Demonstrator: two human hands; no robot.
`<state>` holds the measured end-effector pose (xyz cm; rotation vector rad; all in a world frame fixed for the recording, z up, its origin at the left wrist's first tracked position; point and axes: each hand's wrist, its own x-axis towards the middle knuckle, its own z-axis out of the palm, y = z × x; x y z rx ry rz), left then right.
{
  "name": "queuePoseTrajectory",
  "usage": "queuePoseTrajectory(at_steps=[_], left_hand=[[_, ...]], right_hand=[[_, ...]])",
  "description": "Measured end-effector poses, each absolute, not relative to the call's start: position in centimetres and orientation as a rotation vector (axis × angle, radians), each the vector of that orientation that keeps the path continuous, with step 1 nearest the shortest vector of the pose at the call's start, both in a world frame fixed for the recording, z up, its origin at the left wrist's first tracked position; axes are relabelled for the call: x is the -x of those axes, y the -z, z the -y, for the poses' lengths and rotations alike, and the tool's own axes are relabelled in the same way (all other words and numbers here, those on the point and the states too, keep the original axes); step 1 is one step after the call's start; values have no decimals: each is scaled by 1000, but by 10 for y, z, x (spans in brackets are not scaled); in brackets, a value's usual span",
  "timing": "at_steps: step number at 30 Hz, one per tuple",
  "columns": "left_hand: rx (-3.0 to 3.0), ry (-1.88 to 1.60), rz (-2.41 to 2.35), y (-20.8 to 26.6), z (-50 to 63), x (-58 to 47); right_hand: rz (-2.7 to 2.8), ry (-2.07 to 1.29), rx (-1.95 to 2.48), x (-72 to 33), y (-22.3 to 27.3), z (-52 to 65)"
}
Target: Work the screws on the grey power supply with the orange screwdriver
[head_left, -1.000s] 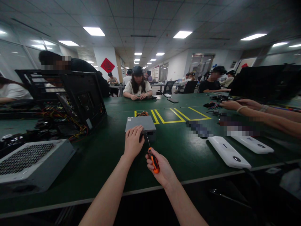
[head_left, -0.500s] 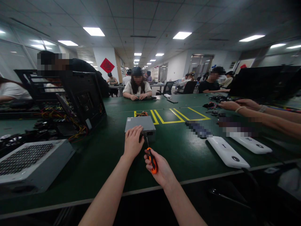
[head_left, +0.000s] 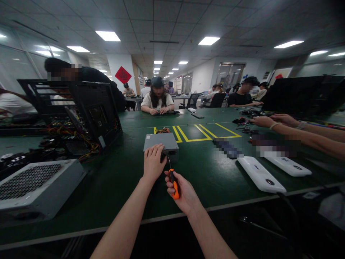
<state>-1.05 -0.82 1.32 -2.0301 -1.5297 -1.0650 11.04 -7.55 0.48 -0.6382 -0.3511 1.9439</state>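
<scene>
Fingers of the left hand (head_left: 154, 163) rest close together atop a grey metal box (head_left: 165, 140), frame centre, apparently steadying it; right hand (head_left: 184, 190), fingers curled round an orange-and-black screwdriver (head_left: 175, 189), angles the shaft boxward.

ceiling (head_left: 167, 25): gridded, bright panels (head_left: 107, 36) | pillar (head_left: 118, 61): white, red diamond sign (head_left: 123, 75) | mid-room: black chair (head_left: 217, 99)

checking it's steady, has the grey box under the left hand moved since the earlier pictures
No, the grey box looks unmoved against the yellow lines.
</scene>
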Motion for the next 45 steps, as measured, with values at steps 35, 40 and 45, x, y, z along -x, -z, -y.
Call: queuePoseTrajectory(at_steps=[35, 40, 45], left_hand=[[2046, 1040, 1522, -13, 9, 12], [2063, 1032, 1517, -14, 9, 12], [2058, 1035, 1516, -14, 10, 13]], right_hand=[[370, -2061, 476, -116, -1, 75], [376, -2096, 487, -118, -1, 76], [394, -2098, 477, -120, -3, 78]])
